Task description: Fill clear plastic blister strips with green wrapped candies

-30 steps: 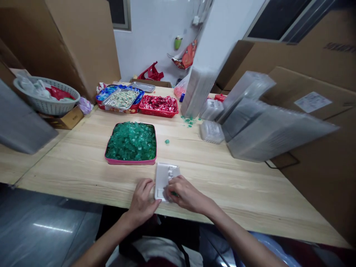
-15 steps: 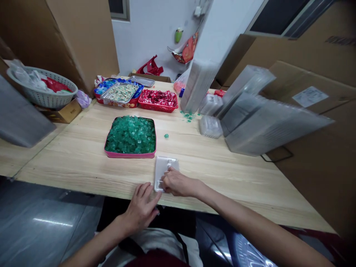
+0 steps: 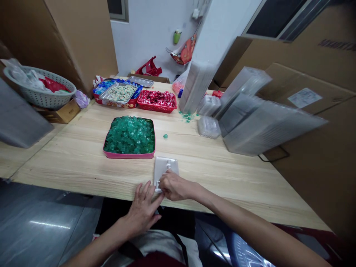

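Observation:
A shallow, pale plastic tray (image 3: 160,167) with small white raised parts lies flat near the table's front edge. My right hand (image 3: 174,185) is over its near right part, fingers curled together and pressed down against it; what they pinch, if anything, is hidden beneath them. At the tray's near left corner is my left hand (image 3: 143,207), fingers spread, the fingertips resting at the table edge and the index finger close to the right hand. Just beyond, to the left, stands a pink-rimmed tin (image 3: 129,155) heaped with green translucent pieces (image 3: 130,133).
One loose green piece (image 3: 165,136) lies right of the tin. Behind stand a red basket of red packets (image 3: 157,99) and a tray of pale pieces (image 3: 119,92). Stacks of clear plastic trays (image 3: 250,124) rise at the right. A grey basket (image 3: 41,92) is far left.
My right hand has shifted slightly toward me and left over the tray, its fingers still curled. The left hand stays by the near corner; the whole view has shifted slightly.

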